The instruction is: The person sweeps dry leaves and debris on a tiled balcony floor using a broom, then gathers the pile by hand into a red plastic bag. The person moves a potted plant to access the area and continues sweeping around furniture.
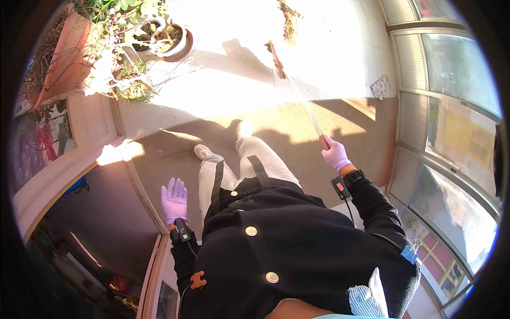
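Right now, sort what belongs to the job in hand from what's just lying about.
In the job:
long-handled broom, in the right hand
dry plant debris near it, probably

Just about:
round flowerpot
terracotta-coloured planter
patterned scrap, material unclear

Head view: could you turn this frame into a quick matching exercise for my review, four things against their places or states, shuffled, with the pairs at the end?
Things
1. left hand
2. dry brown debris
3. right hand
4. blue clip

Places or states
A. closed on the broom
B. on the black coat, toward the right arm
C. open, holding nothing
D. on the sunlit floor, beyond the broom's head

Right pairs: 1-C, 2-D, 3-A, 4-B
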